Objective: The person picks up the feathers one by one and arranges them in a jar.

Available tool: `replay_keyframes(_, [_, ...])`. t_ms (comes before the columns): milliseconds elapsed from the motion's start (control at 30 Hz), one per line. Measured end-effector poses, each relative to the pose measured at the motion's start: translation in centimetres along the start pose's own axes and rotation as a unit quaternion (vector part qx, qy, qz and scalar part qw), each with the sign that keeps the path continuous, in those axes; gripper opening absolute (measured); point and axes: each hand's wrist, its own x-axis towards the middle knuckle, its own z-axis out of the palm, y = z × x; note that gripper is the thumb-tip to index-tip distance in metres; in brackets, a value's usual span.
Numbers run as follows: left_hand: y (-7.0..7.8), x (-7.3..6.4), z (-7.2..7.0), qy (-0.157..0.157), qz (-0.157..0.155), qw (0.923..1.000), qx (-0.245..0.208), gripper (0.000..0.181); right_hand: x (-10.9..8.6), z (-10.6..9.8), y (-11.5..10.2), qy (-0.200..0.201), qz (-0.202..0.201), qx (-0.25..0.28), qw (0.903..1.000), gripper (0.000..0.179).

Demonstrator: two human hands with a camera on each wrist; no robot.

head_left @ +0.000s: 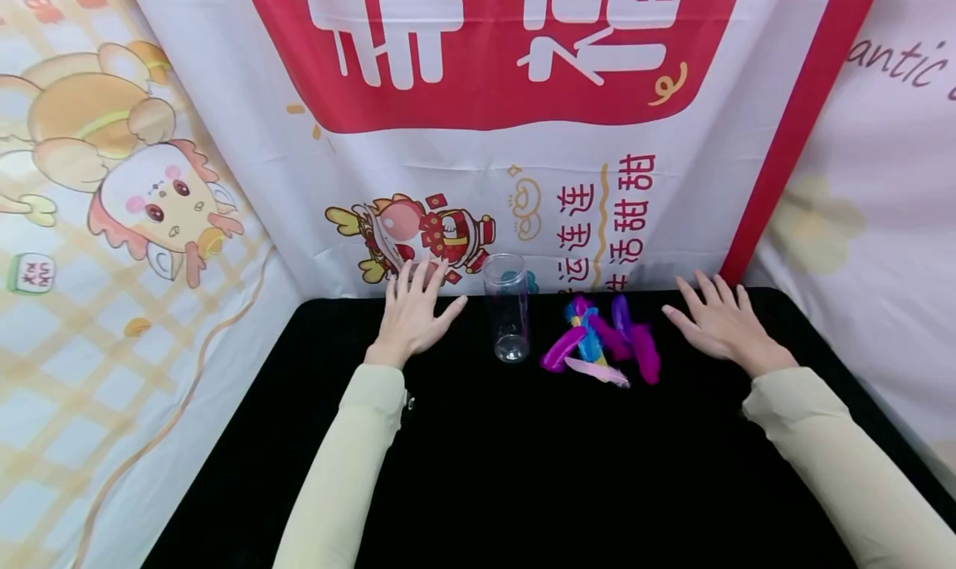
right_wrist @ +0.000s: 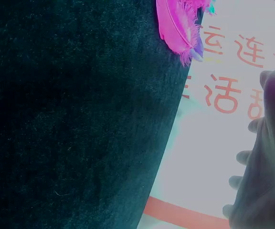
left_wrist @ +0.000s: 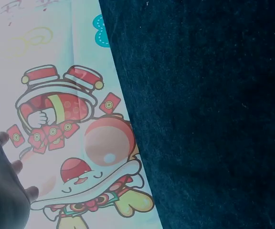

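Observation:
A clear glass [head_left: 511, 316] stands upright near the far edge of the black table. Just left of it is my left hand [head_left: 412, 313], its fingers spread and holding nothing. To the glass's right lies a loose pile of feathers [head_left: 590, 341] in magenta, purple, blue and pale pink. My right hand [head_left: 719, 322] is to the right of the pile, fingers spread, apart from the feathers. In the right wrist view a bright pink feather [right_wrist: 175, 26] shows at the top, and the fingers of the right hand [right_wrist: 261, 157] are at the right side.
The black tabletop [head_left: 553, 469] reaches toward me between both forearms. Behind it hangs a white and red banner [head_left: 485, 96] with printed characters. A patterned cloth [head_left: 97, 303] covers the left side, and a pale cloth [head_left: 866, 221] the right.

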Motion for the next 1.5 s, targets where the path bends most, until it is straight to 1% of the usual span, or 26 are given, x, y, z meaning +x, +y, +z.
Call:
replay_keyframes(100, [0.0, 0.1, -0.3, 0.003, -0.001, 0.9999, -0.013, 0.084, 0.1, -0.2, -0.2, 0.003, -0.003, 0.000, 1.0000, 0.087])
replay_keyframes(233, [-0.2, 0.3, -0.6, 0.008, -0.011, 0.9985, -0.052, 0.084, 0.2, -0.6, -0.5, 0.014, -0.012, 0.008, 0.9998, 0.088])
replay_keyframes(333, [-0.2, 0.2, -0.8, 0.016, -0.018, 0.9959, -0.087, 0.085, 0.3, -0.9, -0.7, 0.021, -0.024, 0.016, 0.9994, 0.089])
replay_keyframes(467, [-0.1, 0.3, -0.9, 0.029, -0.018, 0.9911, -0.129, 0.087, 0.2, -1.2, -0.6, 0.027, -0.030, 0.027, 0.9988, 0.088])
replay_keyframes(633, [0.1, 0.2, -0.8, 0.037, -0.021, 0.9857, -0.163, 0.086, 0.0, -1.1, -0.4, 0.016, -0.029, 0.034, 0.9989, 0.088])
replay_keyframes(767, [0.2, -0.2, -0.6, 0.034, -0.024, 0.9808, -0.191, 0.085, -0.3, -0.9, -0.4, 0.013, -0.032, 0.043, 0.9985, 0.086])
replay_keyframes(867, [0.2, -0.5, -0.4, 0.033, -0.023, 0.9763, -0.213, 0.085, -0.4, -0.6, -0.2, 0.016, -0.043, 0.043, 0.9981, 0.084])
replay_keyframes(1000, [0.2, -0.7, -0.2, 0.043, -0.019, 0.9686, -0.244, 0.081, -0.5, -0.1, 0.0, 0.014, -0.052, 0.049, 0.9974, 0.083])
replay_keyframes(1100, [0.2, -0.8, -0.2, 0.052, -0.019, 0.9627, -0.265, 0.079, -0.6, -0.1, 0.1, 0.014, -0.052, 0.072, 0.9959, 0.081])
replay_keyframes(1267, [0.7, -0.8, -0.5, 0.052, -0.023, 0.9563, -0.287, 0.081, -0.7, -0.5, -0.2, 0.032, -0.061, 0.111, 0.9914, 0.074])
replay_keyframes(1400, [0.9, -0.8, -0.6, 0.050, -0.026, 0.9527, -0.299, 0.081, -0.7, -0.5, -0.3, 0.051, -0.075, 0.126, 0.9878, 0.065])
replay_keyframes(1500, [1.1, -0.8, -0.7, 0.046, -0.028, 0.9478, -0.314, 0.080, -0.7, -0.3, -0.3, 0.060, -0.082, 0.134, 0.9857, 0.061])
